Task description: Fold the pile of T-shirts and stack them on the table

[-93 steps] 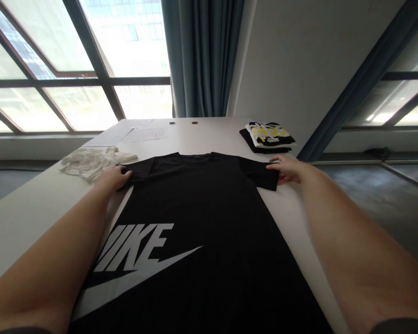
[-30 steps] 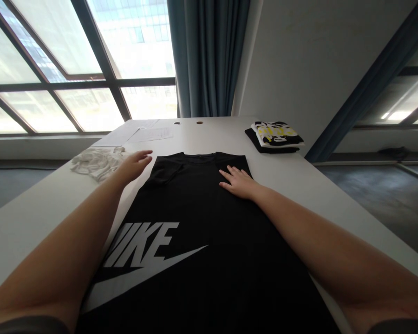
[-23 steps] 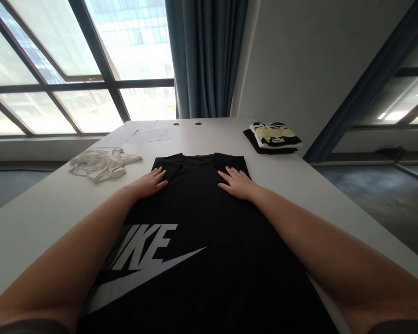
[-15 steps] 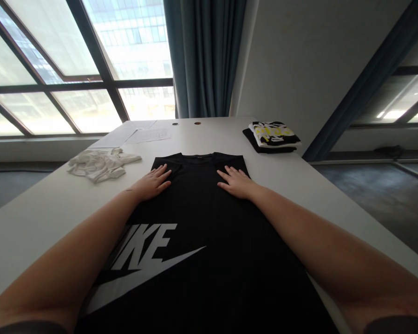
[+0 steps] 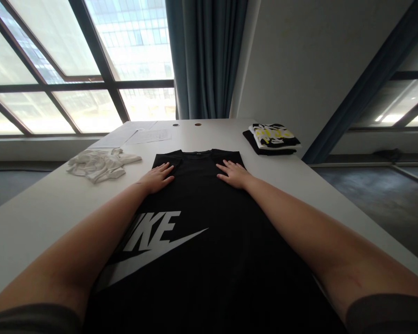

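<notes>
A black T-shirt with a large white logo lies spread on the table, its collar at the far end and its body running toward me. My left hand rests flat on the shirt's left side below the sleeve, fingers spread. On the opposite side, my right hand lies flat near the other sleeve, fingers also apart. Neither hand grips the fabric. My left forearm covers the left edge of the logo, and the shirt's near end runs out of view.
A crumpled white cloth lies left of the shirt. Paper sheets are at the table's far left. Folded shirts are stacked at the far right. The white table ends before a blue curtain.
The T-shirt has shifted slightly away from me, its logo now sitting higher in view. Both hands have moved forward a little with it, still flat on the fabric.
</notes>
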`<state>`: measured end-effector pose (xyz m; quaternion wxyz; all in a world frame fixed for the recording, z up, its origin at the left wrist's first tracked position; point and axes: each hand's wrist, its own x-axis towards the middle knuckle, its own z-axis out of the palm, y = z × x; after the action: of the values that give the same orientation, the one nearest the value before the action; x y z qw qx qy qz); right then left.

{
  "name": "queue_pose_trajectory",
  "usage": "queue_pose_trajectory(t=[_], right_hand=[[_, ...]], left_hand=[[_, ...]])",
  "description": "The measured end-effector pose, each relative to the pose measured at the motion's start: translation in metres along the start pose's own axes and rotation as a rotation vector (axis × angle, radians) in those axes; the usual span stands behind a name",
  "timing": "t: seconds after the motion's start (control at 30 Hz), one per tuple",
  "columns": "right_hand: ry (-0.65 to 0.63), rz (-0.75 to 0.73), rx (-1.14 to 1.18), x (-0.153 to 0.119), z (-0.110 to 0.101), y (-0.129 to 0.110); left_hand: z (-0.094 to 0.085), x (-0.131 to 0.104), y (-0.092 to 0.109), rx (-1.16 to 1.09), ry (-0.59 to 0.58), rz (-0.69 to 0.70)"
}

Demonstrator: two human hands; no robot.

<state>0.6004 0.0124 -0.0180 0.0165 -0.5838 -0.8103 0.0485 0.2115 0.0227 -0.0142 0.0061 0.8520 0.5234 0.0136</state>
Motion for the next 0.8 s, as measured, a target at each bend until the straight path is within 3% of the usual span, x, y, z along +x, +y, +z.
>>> queue_pose_trajectory(t=[0.27,0.47,0.6,0.8], right_hand=[[0.011,0.025,0.000,0.025,0.003,0.011],[0.192,-0.090,-0.054,0.007,-0.002,0.010],[0.178,-0.162,-0.054,-0.037,-0.004,0.000],[0.012,-0.240,0.039,-0.110,0.006,-0.009]], left_hand=[[-0.001,0.029,-0.011,0.018,-0.009,0.036],[-0.010,0.026,0.001,0.090,0.029,-0.019],[-0.010,-0.014,0.018,0.111,0.102,-0.079],[0.009,-0.139,0.023,-0.026,0.024,-0.107]])
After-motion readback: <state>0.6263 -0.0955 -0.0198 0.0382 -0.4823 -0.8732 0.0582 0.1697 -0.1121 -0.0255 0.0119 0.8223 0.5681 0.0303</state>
